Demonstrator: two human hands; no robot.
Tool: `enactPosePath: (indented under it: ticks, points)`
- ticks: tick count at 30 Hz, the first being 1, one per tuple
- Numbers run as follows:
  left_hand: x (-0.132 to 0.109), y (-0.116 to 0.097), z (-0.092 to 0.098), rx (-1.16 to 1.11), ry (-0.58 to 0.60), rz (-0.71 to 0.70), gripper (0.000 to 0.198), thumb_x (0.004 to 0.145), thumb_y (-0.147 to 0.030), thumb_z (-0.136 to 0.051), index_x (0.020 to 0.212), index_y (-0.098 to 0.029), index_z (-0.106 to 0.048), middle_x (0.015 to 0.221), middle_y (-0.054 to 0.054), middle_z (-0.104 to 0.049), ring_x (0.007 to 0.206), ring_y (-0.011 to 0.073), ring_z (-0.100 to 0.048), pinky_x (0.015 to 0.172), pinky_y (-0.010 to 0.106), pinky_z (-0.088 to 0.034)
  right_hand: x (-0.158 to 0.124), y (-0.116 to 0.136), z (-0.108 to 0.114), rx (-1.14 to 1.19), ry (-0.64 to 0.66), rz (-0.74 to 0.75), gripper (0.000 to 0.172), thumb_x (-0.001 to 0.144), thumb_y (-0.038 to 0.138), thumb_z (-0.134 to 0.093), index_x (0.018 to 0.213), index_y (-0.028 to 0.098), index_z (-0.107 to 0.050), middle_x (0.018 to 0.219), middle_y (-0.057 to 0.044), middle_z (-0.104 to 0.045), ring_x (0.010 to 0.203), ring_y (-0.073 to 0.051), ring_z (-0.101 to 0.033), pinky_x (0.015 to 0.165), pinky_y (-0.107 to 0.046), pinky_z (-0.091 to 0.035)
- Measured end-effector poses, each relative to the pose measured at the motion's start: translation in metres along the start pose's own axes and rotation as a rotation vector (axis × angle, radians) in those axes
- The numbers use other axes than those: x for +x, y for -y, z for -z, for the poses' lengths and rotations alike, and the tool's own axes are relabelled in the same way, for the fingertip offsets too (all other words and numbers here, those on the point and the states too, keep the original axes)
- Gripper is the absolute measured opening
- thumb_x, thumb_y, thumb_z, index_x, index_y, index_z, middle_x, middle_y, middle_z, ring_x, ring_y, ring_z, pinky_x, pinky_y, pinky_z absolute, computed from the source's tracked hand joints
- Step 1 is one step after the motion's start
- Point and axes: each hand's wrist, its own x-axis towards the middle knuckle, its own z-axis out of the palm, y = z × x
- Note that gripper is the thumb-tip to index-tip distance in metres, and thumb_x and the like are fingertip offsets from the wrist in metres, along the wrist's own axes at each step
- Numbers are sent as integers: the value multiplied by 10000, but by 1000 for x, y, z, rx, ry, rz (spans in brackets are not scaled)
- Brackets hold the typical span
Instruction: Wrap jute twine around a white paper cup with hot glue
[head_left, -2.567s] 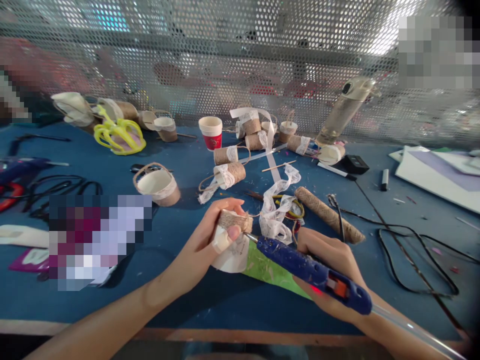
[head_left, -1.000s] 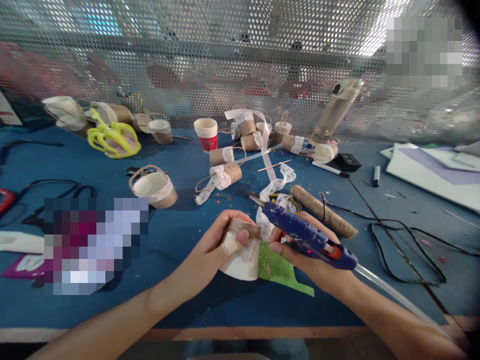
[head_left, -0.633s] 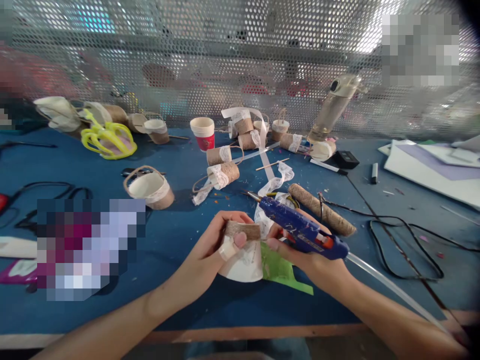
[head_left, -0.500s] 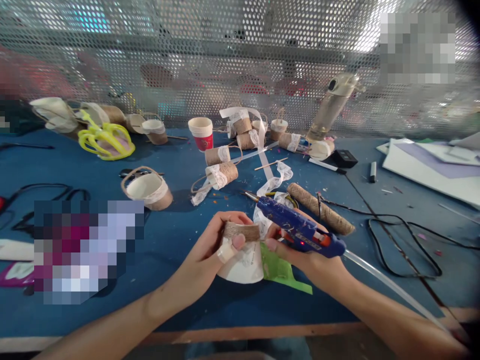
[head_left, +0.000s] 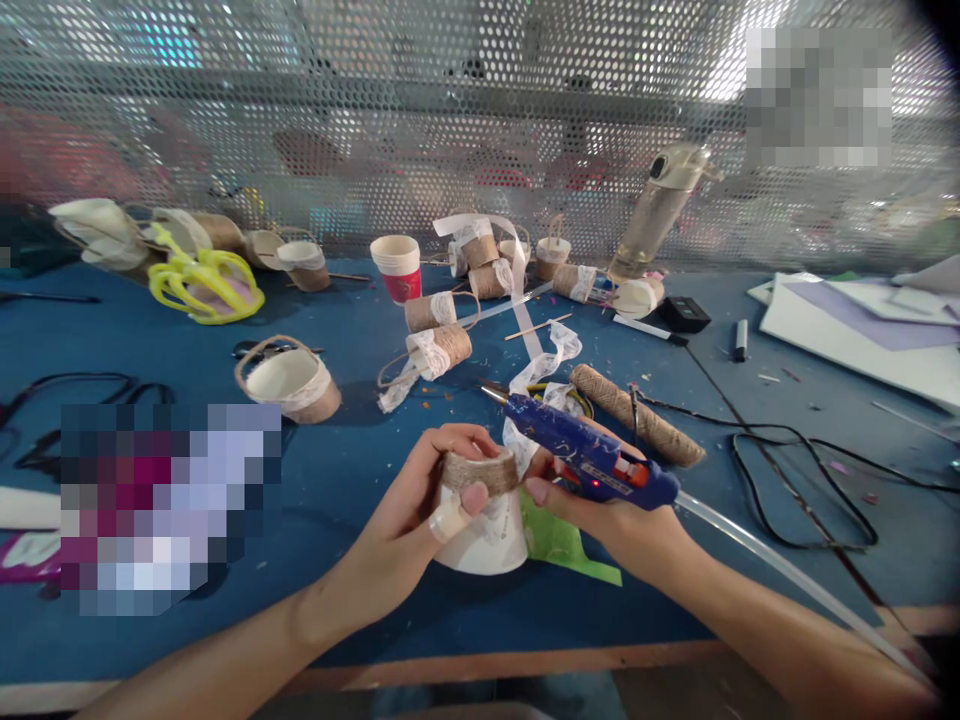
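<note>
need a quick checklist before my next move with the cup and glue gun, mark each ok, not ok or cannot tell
1. Left hand has the paper cup: ok, gripped with its twine-wrapped narrow end up.
2. Right hand has the glue gun: ok.
3. Nozzle clear of fingers: ok, it points away beyond the cup.
4. Glue stick loaded: ok, it juts from the gun's rear.
5. Space around the gun free: not ok, lace lies close.
6. Nozzle hot: cannot tell, though a red light shows.
</note>
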Motion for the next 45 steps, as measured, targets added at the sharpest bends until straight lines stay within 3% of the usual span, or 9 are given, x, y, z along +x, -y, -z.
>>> enactPosePath:
  ticks: [11,24,28,31,35,38,41,45]
  points:
    - [-3,7,1,45,50,-74,121,989,-254,-515,1093,-314,-527,1241,18,-462,1183,181,-475,978,270,-404,-2,-5,-1,82,5,-44,204,704,220,-835,799,210,-655,754,25,-685,690,-138,-632,686,-273,-571]
    - [-4,5,4,224,148,-283,232,969,-167,-489,1161,-298,-476,1216,70,-443,1208,236,-434,1014,357,-388,-3,-2,-2,48,-4,-77,221,700,262,-837,757,216,-629,727,25,-671,645,-131,-612,616,-257,-537]
    - [-3,7,3,170,167,-218,204,996,-240,-446,1182,-319,-466,1296,66,-392,1158,233,-476,930,359,-447,-3,-9,-2,-4,-1,-16,231,713,265,-835,777,215,-619,759,14,-688,687,-154,-633,671,-286,-536]
    - [-1,17,0,64,101,-183,186,998,-346,-444,1177,-315,-487,1350,67,-375,1170,255,-485,951,417,-445,-2,-12,-2,-17,-30,0,244,708,265,-843,785,213,-617,753,19,-671,684,-152,-620,668,-283,-527]
    - [5,29,-1,-3,75,-209,278,942,-479,-523,1153,-299,-503,1357,83,-401,1139,274,-503,920,427,-457,-1,-9,-4,2,-50,-23,275,683,268,-861,756,213,-601,715,32,-637,663,-137,-586,660,-272,-512]
    - [5,24,0,3,46,-154,337,924,-520,-541,1164,-285,-512,1351,89,-415,1194,292,-467,971,434,-424,0,-7,-7,38,-72,-41,293,667,298,-870,737,215,-597,708,25,-650,656,-143,-591,651,-278,-522]
    - [2,13,2,32,90,-79,356,926,-537,-532,1182,-292,-495,1346,73,-391,1212,276,-442,987,392,-400,1,-8,-8,101,-75,-49,308,652,308,-878,748,216,-601,713,31,-653,651,-138,-601,637,-267,-536]
    - [1,5,1,20,60,5,206,954,-428,-547,1121,-317,-501,1293,15,-388,1088,188,-469,863,268,-428,-1,-14,-7,65,-46,-36,293,670,301,-871,761,211,-608,743,22,-650,666,-140,-601,640,-266,-534]
